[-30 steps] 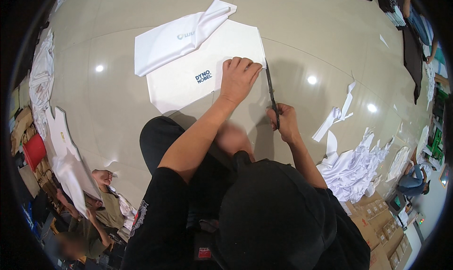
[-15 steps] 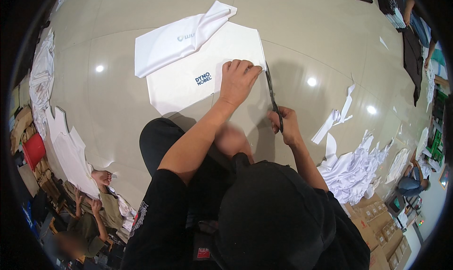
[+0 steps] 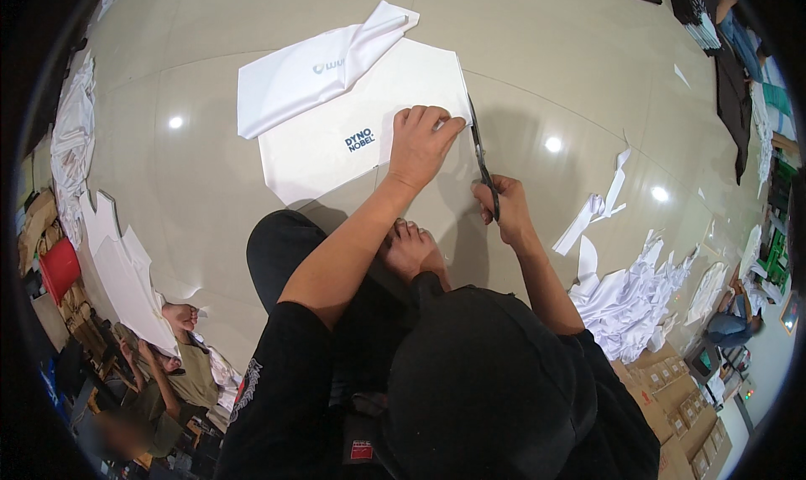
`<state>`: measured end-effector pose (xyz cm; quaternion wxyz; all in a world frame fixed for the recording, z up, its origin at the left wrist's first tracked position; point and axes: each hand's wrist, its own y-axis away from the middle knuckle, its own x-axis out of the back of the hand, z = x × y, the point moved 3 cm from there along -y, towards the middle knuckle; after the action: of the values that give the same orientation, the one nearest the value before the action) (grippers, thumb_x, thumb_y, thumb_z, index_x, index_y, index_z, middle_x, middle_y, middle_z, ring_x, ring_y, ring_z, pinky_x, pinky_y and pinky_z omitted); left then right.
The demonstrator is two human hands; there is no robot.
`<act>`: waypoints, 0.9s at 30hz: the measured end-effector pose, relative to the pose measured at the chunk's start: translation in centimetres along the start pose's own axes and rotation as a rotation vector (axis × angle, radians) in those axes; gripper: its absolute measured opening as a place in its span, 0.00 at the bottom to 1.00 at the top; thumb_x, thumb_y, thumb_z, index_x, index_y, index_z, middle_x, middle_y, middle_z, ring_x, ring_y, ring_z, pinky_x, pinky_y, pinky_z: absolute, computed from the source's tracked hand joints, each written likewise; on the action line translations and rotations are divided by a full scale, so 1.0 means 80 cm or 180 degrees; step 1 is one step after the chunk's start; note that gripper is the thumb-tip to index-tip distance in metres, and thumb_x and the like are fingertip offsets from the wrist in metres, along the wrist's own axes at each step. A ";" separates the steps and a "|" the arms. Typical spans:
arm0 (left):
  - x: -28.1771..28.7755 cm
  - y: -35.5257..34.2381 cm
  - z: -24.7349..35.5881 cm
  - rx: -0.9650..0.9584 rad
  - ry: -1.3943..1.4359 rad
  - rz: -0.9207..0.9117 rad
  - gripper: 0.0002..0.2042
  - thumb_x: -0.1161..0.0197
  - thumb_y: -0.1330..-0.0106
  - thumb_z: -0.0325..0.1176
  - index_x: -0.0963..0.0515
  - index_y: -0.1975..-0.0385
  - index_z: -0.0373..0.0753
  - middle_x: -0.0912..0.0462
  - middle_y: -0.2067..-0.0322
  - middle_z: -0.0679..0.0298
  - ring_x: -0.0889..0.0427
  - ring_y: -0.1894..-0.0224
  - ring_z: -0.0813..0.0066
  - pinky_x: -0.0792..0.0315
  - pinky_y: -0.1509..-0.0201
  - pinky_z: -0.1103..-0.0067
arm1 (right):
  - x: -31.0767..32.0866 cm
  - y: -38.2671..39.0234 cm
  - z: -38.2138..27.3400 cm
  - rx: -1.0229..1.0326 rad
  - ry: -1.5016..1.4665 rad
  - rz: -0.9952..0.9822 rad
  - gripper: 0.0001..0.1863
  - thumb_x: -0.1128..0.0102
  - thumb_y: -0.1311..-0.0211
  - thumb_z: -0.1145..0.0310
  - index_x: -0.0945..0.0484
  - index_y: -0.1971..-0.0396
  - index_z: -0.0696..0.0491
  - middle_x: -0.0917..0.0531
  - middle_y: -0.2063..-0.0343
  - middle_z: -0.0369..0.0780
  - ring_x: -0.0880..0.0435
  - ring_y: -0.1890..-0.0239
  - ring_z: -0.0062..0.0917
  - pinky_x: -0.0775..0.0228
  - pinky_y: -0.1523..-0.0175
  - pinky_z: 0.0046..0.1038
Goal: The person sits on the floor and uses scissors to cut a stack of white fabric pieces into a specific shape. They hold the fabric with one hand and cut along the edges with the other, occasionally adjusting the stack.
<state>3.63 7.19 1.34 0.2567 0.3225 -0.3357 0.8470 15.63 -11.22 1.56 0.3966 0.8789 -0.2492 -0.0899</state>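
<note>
From my remote feed: my left hand [image 3: 424, 144] presses flat, fingers spread, on the white fabric panel [image 3: 361, 127] lying at twelve o'clock on the tiled floor [image 3: 210, 44]. My right hand [image 3: 502, 207] is clamped around dark scissors [image 3: 480, 157], blades along the panel's right edge. White offcuts [image 3: 630, 300] are heaped at three o'clock; seated people [image 3: 168, 371] show at eight o'clock. The scissors have crept forward since a second ago.

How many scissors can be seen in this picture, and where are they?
1. The scissors are in the right hand, blades along the right edge of the white fabric that the left hand presses flat on the floor. Others may be hidden under the white scraps.
</note>
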 end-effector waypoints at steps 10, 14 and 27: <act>-0.002 0.004 -0.004 0.0062 0.0009 -0.0212 0.12 0.26 0.34 0.32 0.11 0.51 0.53 0.17 0.57 0.71 0.19 0.51 0.67 0.32 0.41 0.63 | 0.003 0.004 0.003 0.0049 0.0131 -0.0052 0.13 0.28 0.32 0.65 0.20 0.74 0.54 0.22 0.84 0.32 0.26 0.85 0.16 0.35 0.78 0.23; -0.001 0.004 -0.004 0.0060 0.0035 -0.0207 0.13 0.26 0.34 0.32 0.11 0.51 0.53 0.18 0.56 0.72 0.19 0.51 0.67 0.33 0.40 0.64 | 0.004 0.006 0.004 -0.0006 0.0130 0.0001 0.12 0.26 0.36 0.64 0.18 0.72 0.56 0.21 0.83 0.33 0.24 0.85 0.17 0.33 0.79 0.24; 0.001 0.002 -0.002 -0.0009 -0.0003 -0.0064 0.09 0.25 0.34 0.33 0.12 0.56 0.54 0.19 0.59 0.73 0.20 0.53 0.68 0.31 0.43 0.64 | -0.007 -0.012 -0.019 0.0079 0.0089 -0.0033 0.15 0.25 0.36 0.60 0.17 0.71 0.57 0.21 0.82 0.33 0.25 0.84 0.17 0.34 0.79 0.24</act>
<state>3.43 7.23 1.20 0.2655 0.3259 -0.3338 0.8437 16.03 -9.39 1.82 0.3887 0.8862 -0.2401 -0.0767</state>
